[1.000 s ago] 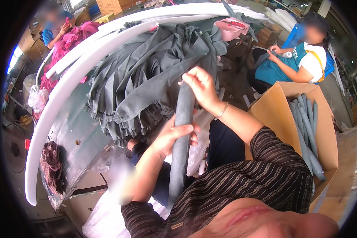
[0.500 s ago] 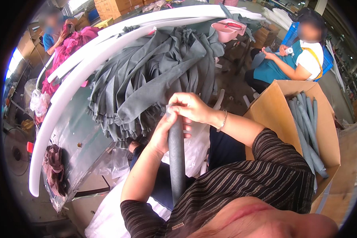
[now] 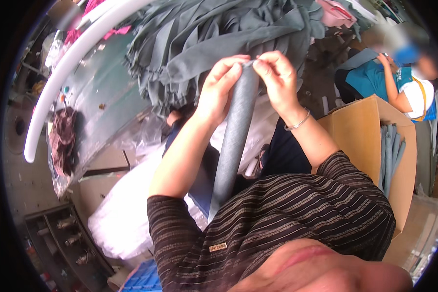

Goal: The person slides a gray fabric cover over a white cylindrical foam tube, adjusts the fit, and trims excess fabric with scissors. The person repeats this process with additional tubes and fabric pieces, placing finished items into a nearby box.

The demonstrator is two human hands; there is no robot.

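A long tube covered in grey fabric [image 3: 234, 136] leans toward my body, its lower end against my striped shirt. At its far upper end, my left hand [image 3: 218, 90] pinches the fabric edge between thumb and fingers. On the opposite side of that end, my right hand [image 3: 279, 82], with a bangle on the wrist, pinches the edge too. Just beyond both hands lies a big heap of grey fabric strips [image 3: 199, 63] on the table [image 3: 107, 80].
An open cardboard box [image 3: 357, 127] at my right holds several grey tubes [image 3: 388, 151]. A white foam tube [image 3: 51, 82] arcs along the left. A brown checked cloth [image 3: 63, 141] hangs at the table's edge. A co-worker [image 3: 399, 80] sits at the far right, near a pink container [image 3: 337, 13].
Both hands have moved up and right with the tube, and the right hand has come apart from the left to the other side of its end. The view has shifted downward.
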